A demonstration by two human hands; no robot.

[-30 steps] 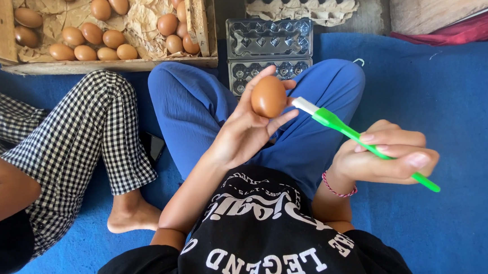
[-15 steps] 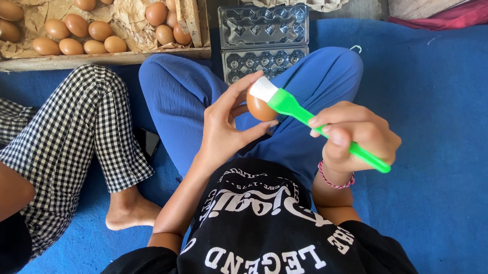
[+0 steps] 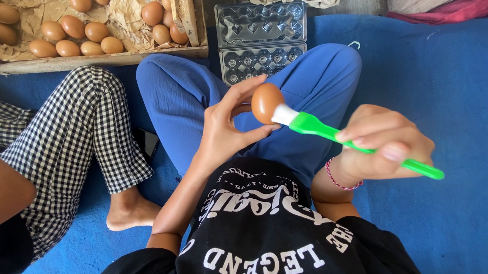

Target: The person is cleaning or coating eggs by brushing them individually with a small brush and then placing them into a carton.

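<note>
The left hand (image 3: pixel 221 133) pinches a brown egg (image 3: pixel 267 103) at its fingertips; the right hand (image 3: pixel 385 142) grips a green brush (image 3: pixel 334 132), bristles touching the egg. Excess brush pressure could crack or dislodge it.

- The left hand (image 3: pixel 224 130) is raised over the lap, forearm angled up from the lower left, thumb and fingers (image 3: pixel 246 89) curled in a pinch.
- The right hand (image 3: pixel 382 142) sits further right, wrist bent, fingers closed in a grip.
</note>
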